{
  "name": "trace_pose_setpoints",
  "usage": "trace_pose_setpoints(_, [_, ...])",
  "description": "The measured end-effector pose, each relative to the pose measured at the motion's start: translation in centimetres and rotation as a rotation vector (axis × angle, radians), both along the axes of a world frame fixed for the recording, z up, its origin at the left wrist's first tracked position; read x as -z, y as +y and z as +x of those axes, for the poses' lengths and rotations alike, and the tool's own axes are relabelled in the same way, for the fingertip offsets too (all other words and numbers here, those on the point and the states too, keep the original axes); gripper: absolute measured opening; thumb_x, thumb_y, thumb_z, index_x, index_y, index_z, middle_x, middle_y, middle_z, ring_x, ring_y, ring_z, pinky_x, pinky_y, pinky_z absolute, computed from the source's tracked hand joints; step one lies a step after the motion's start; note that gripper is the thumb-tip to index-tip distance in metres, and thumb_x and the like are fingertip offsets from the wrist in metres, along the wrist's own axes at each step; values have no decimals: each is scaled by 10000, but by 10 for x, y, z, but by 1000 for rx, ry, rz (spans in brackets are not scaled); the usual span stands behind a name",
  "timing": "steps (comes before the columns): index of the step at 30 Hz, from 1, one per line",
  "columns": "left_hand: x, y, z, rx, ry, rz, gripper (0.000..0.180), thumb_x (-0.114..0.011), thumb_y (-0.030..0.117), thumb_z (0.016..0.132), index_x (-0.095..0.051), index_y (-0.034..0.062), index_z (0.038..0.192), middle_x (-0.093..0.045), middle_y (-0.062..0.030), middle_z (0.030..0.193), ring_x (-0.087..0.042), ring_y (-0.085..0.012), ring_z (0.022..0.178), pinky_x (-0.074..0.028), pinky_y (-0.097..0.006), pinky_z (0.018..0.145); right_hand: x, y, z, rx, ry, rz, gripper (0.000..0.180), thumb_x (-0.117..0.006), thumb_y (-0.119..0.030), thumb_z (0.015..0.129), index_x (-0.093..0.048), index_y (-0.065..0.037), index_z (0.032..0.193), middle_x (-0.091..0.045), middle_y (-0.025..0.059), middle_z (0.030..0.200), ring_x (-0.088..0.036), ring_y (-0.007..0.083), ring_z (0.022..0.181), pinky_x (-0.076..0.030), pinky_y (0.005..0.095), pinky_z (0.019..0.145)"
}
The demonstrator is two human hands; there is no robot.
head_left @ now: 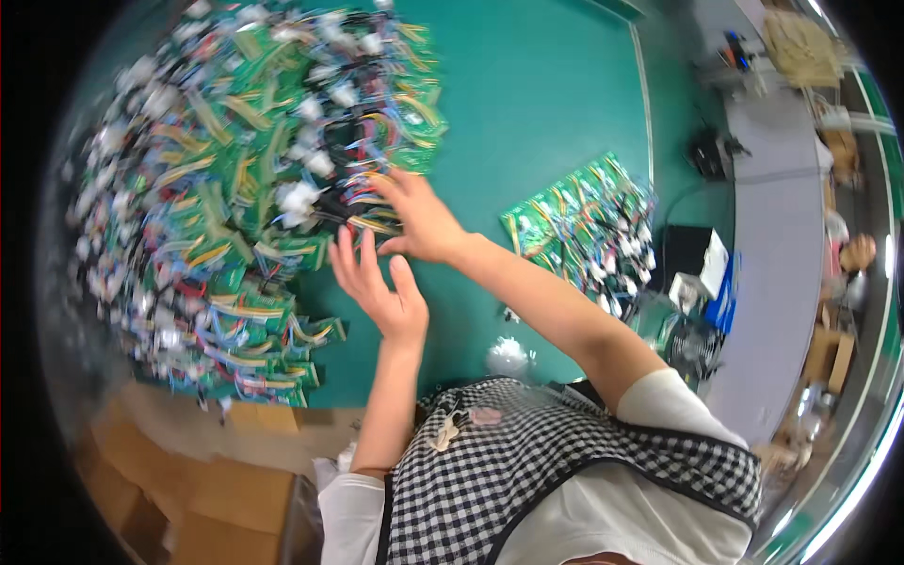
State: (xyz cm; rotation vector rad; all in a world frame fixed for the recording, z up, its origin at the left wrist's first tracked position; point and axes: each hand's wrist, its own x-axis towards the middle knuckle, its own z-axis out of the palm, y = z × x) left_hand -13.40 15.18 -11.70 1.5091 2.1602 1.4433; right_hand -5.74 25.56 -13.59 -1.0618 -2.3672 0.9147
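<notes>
A large heap of green circuit boards with coloured wires and white connectors point(235, 169) covers the left part of the green table. At the heap's right edge, my right hand point(424, 218) reaches over a row of wired circuit boards point(369, 193). Its fingertips touch the wires, with thumb and fingers apart; blur hides the exact contact. Just nearer to me is my left hand point(379, 297), its fingers stretched out and spread beside the same row. The left fingertips come close to the black and yellow wires, and I cannot tell whether they touch.
On the right of the green table point(537, 85) lies a smaller group of wired boards point(579, 226). A clear plastic clump point(508, 356) sits near my body. Farther right are a black-and-white box point(697, 264) and a grey worktop point(777, 217). Cardboard boxes point(235, 494) stand below left.
</notes>
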Motion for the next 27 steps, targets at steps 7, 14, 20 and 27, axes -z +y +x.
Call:
trace_pose_setpoints(7, [57, 55, -28, 98, 568, -363, 472, -427, 382, 861, -392, 221, 1304, -265, -115, 1393, -210, -364, 1275, -150, -618, 962, -22, 83, 136, 463, 8, 182, 389, -664, -162, 664, -581, -96, 1038, -542, 151, 1104, -483, 313, 1063, -405, 392, 897])
trace_pose_setpoints(14, [51, 52, -22, 150, 567, -275, 482, -492, 313, 822, -434, 156, 1274, -279, -143, 1384, -219, -367, 1271, -135, -609, 970, 17, 113, 318, 940, -855, -236, 615, -587, -362, 722, -416, -53, 1225, -548, 199, 1100, -506, 337, 1047, -391, 435, 881])
trace_pose_setpoints(20, [31, 41, -22, 135, 550, -376, 572, -560, 303, 781, -384, 132, 1298, -202, -179, 1403, -154, -382, 1293, -113, -601, 988, -24, 123, 300, 986, -574, -54, 455, -670, -303, 649, -582, -66, 1027, -608, 161, 978, -568, 291, 950, -403, 425, 847])
trace_pose_setpoints(27, [-3, 8, 20, 300, 2, -271, 510, -620, 209, 757, -451, -1, 1190, -431, -206, 1228, -407, -351, 1140, -294, -497, 954, -184, 62, 304, 541, -215, -55, 343, -735, -258, 590, -632, -36, 830, -628, 106, 791, -595, 249, 749, -456, 325, 654])
